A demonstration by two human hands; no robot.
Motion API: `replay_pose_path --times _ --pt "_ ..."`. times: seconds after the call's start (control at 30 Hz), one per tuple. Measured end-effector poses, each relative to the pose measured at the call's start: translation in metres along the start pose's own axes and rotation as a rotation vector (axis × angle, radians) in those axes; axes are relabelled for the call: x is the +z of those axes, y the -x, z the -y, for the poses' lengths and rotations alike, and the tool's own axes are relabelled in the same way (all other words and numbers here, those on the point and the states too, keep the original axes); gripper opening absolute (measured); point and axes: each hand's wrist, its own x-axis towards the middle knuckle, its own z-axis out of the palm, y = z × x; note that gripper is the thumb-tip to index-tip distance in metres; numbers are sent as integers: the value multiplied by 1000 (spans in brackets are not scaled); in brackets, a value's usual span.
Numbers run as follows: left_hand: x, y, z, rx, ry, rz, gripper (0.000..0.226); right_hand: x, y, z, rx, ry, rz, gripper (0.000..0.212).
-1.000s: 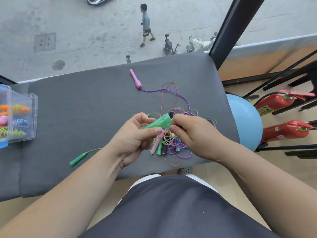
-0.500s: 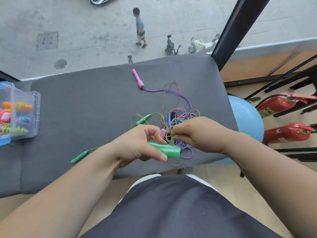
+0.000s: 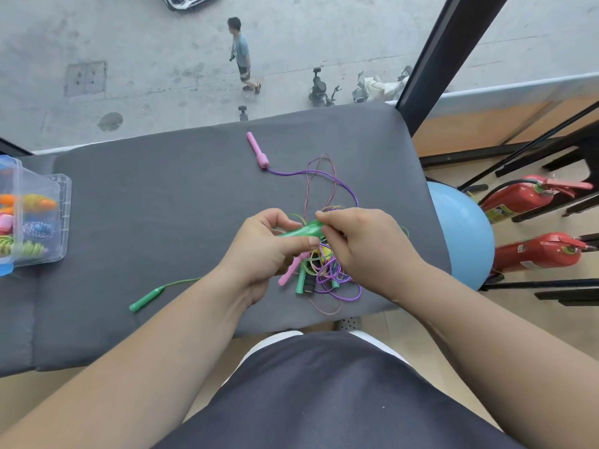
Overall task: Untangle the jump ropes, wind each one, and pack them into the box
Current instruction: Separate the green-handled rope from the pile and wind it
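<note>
A tangle of thin jump ropes [image 3: 327, 270], purple, green and pinkish, lies on the grey cushion [image 3: 168, 202]. My left hand [image 3: 262, 251] grips a green cone-shaped handle [image 3: 301, 232] just above the tangle. My right hand [image 3: 363, 244] pinches the tip of that same handle. A pink handle [image 3: 257, 150] lies far from me, joined to a purple cord. Another green handle [image 3: 146, 299] lies near the front left with its green cord running under my left wrist. A pink handle and a green one poke out of the tangle under my hands.
A clear plastic box [image 3: 39, 218] holding several wound ropes stands at the cushion's left end. A blue ball [image 3: 463, 234] and two red fire extinguishers [image 3: 531, 254] are to the right. A window is beyond the cushion's far edge.
The green cone handle has swung from pointing right and low to pointing up and right. My right hand has moved from the cords onto the handle's tip. Both hands have lifted slightly away from me.
</note>
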Motion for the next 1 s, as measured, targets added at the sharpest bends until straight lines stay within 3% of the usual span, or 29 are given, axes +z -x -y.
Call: replay_pose_path --times 0.2,0.27,0.33,0.43,0.53,0.67,0.87,0.9,1.0 --pt "5 -3 2 -25 281 0 32 -1 10 0 33 -218 -156 14" --pt "4 -1 -1 -10 427 50 27 -5 9 0 177 -544 -63 6" --pt "1 2 -5 0 505 137 27 -8 9 -4 263 -811 39 12" --pt "-4 8 -3 -39 489 284 27 -9 13 -11 259 -896 156 13" --pt "-13 13 3 -70 422 426 31 -11 14 -19 211 -810 350 11" --pt "-26 17 2 -98 21 493 35 -19 6 -26 72 -439 615 9" --pt "-27 13 -6 -82 -438 531 35 -18 -13 -19 -36 -114 689 10" --pt "-27 11 -6 -58 -527 493 36 -15 -15 -17 -50 -61 676 5" --pt "-21 6 -4 54 -681 292 37 -9 -20 -9 -43 90 555 18"
